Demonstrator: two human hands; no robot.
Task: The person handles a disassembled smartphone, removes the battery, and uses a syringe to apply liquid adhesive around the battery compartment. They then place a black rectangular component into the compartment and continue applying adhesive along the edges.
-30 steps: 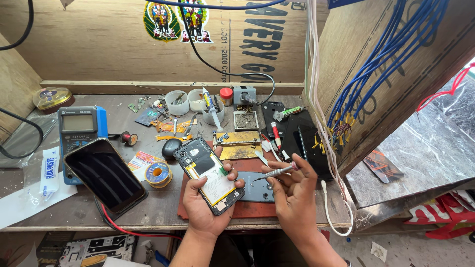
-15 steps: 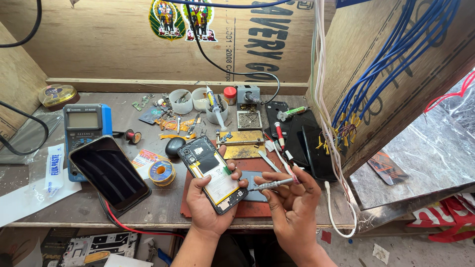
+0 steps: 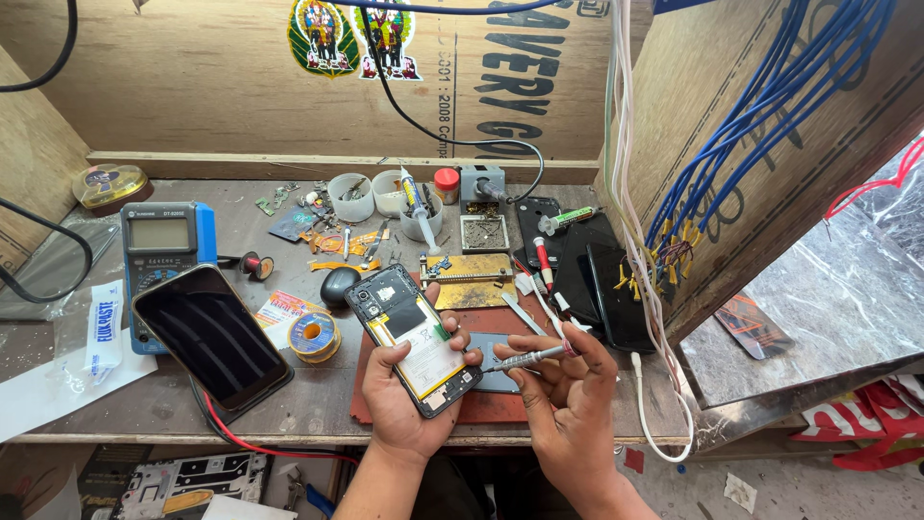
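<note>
Black opened phone (image 3: 416, 337) lies clamped in left hand (image 3: 404, 400) fingers; right hand (image 3: 568, 400) fingers pinch screwdriver (image 3: 525, 359), at the phone's 3 o'clock.

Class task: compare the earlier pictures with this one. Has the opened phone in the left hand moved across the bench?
No. The opened phone stays in the left hand, over the red mat, just right of the solder spool; only the camera shifted slightly.

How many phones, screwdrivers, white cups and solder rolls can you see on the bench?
Phones: 2, the opened phone in the left hand and the dark-screen phone on the multimeter.
Screwdrivers: 1, the screwdriver in the right hand.
White cups: 3.
Solder rolls: 1.
Total: 7.
</note>
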